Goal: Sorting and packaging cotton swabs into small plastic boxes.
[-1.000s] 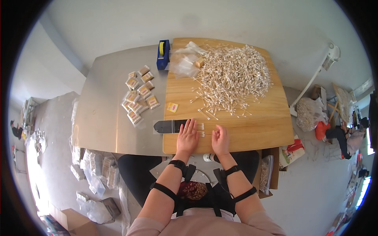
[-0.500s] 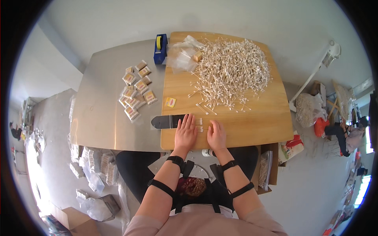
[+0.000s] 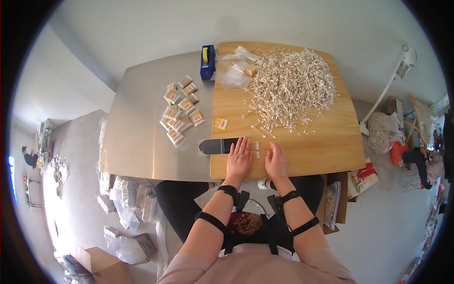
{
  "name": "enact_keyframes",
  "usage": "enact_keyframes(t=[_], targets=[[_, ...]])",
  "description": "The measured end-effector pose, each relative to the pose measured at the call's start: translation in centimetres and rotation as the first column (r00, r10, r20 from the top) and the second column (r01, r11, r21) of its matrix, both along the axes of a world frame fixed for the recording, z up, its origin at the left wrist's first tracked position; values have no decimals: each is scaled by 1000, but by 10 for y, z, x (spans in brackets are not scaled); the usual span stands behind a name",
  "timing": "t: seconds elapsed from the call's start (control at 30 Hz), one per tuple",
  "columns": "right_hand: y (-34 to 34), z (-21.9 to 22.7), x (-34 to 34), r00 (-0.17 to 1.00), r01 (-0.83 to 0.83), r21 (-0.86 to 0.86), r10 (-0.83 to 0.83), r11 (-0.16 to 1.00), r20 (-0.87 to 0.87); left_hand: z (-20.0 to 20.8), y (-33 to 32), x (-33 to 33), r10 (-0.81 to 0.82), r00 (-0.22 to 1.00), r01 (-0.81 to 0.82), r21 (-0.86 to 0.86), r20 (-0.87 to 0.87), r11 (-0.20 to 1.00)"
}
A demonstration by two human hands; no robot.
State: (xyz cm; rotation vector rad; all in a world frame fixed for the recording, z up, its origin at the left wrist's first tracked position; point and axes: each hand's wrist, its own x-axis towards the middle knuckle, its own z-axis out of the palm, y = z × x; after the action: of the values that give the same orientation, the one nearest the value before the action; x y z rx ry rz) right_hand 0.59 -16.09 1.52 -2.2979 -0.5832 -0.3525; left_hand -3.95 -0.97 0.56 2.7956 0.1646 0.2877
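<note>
Left hand [image 3: 240,158] hides the right end of the dark strip [image 3: 220,146] and most of a few swabs [image 3: 255,146]; tips show. Right hand [image 3: 275,161] slightly blurred, contents unclear. Swab pile's [image 3: 293,87] lower layers buried. Packet [image 3: 197,117] print illegibly small. Cardboard box [image 3: 109,269] cut by lower edge.

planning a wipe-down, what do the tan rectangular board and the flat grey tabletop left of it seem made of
Tan rectangular board: wood or wood-effect laminate, smooth satin finish, since grain lines show. Flat grey tabletop: probably metal, with a soft sheen; a pale streak reflects.
</note>
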Motion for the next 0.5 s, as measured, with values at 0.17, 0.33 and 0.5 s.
enact_keyframes(t=[0.17,0.33,0.5], targets=[[1,22,1,999,38,238,-30,971,-35,3,1,-11,-3,997,4,19,-72,1000],[8,47,18,995,-27,275,0,961,98,7,4,0,0,997,2,28,-79,1000],[15,26,10,994,-82,259,99,962,-53,0,12,1,11,1000,-11,62,-1,998]])
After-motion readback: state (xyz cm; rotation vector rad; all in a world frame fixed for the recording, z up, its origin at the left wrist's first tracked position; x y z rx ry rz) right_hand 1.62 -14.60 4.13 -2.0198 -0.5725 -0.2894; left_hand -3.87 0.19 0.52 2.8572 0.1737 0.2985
